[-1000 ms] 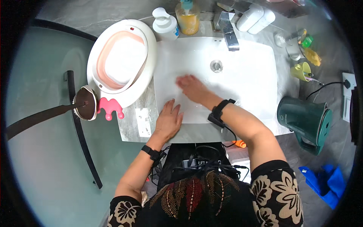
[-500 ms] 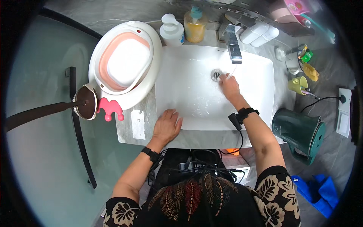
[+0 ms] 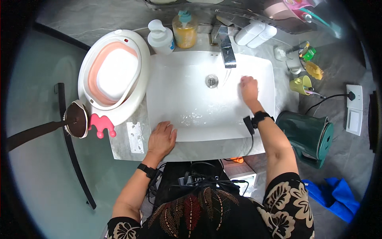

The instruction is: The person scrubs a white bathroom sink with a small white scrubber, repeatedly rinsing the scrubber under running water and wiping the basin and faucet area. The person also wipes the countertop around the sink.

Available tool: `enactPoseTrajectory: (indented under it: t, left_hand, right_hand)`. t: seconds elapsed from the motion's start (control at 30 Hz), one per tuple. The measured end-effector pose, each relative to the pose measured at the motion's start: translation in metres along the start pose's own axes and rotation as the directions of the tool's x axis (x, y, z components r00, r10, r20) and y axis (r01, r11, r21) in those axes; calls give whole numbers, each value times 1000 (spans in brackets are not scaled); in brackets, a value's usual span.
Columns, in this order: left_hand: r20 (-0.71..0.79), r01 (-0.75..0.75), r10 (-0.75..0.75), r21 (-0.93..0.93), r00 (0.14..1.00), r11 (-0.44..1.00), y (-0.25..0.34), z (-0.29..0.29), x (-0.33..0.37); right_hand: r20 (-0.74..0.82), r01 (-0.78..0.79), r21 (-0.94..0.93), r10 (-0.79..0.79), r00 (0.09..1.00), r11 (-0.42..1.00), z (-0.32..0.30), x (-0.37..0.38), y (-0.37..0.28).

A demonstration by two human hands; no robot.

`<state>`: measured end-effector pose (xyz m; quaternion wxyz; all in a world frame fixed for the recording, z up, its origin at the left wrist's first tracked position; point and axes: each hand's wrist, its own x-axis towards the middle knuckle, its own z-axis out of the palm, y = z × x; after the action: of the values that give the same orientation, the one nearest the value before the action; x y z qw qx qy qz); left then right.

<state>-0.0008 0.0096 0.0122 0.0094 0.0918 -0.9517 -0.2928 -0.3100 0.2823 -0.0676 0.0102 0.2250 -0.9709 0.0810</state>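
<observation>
A washroom with grey marbled walls surrounds a grey stone desk (image 3: 207, 149), into which a white sink (image 3: 175, 91) is set, directly in front of the person. The left hand (image 3: 162, 139) lies palm down over the sink's front left corner, fingers loosely spread and gripping nothing, seemingly to steady the body while the other arm reaches. The right hand (image 3: 249, 89) is over the sink's right side, its fingers curled inward; whether they close on anything cannot be told from above. The right forearm comes up from the lower right, bent at the elbow, while the left one slants in from the lower left; each wrist wears a black band. Between the hands, droplets lie on the sink's floor, and a thin stream falls from the faucet (image 3: 228, 55) near the drain (image 3: 211, 81). Behind the sink stand a white pump bottle (image 3: 161, 42) and an amber pump bottle (image 3: 185, 35), probably kept there for easy reach. To the left, a pink-and-white basin (image 3: 92, 71) rests on a larger white oval piece, perhaps stacked to save room. Farther right are a yellow-green cup (image 3: 296, 85), a dark green kettle (image 3: 300, 129) and, lower down, a blue cloth (image 3: 337, 196).
</observation>
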Motion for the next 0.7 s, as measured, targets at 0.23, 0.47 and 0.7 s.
enactPoseTrajectory:
  t: [0.23,0.47,0.7]
  left_hand:
    - [0,6,-6,-18,1000,1000,1,1,1]
    - [-27,-18,18,0,999,1000,0,3,3]
    - [-19,-9,9,3,1000,1000,-3,2,-1]
  right_hand:
    - [208,379,-275,-330,921,884,-4,50,32]
    - [92,184,-415,-160,983,891,-6,18,53]
    - [435,465,-442,-270,859,767,-33,-16,49]
